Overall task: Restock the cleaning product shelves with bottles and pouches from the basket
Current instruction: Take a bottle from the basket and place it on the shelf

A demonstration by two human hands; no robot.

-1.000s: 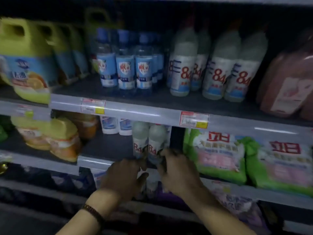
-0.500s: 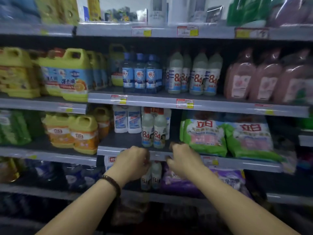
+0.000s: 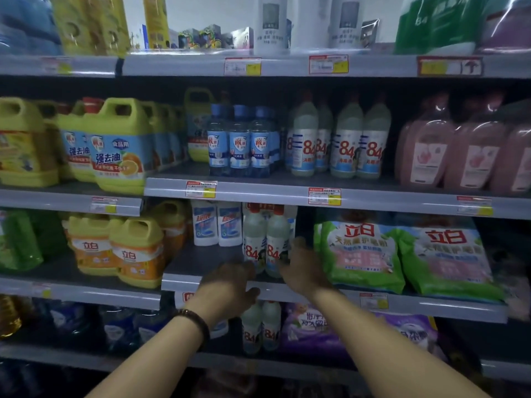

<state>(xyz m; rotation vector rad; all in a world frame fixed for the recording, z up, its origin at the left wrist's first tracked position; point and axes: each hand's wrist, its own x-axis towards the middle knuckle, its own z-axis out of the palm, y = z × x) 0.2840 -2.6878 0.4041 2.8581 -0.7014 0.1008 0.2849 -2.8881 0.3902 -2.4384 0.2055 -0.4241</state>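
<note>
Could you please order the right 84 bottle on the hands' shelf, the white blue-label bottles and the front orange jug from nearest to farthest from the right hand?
From the right hand:
1. 84 bottle, immediately left, at its fingers.
2. White blue-label bottles, further left, set back.
3. Orange jug, far left, neighbouring shelf.

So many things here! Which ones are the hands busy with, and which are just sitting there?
In the job: left hand, right hand, the two 84 bottles they flank, the middle shelf under those bottles.

Just sitting: green pouches beside them, yellow jugs, blue-capped bottles and pink bottles on the shelf above.
</note>
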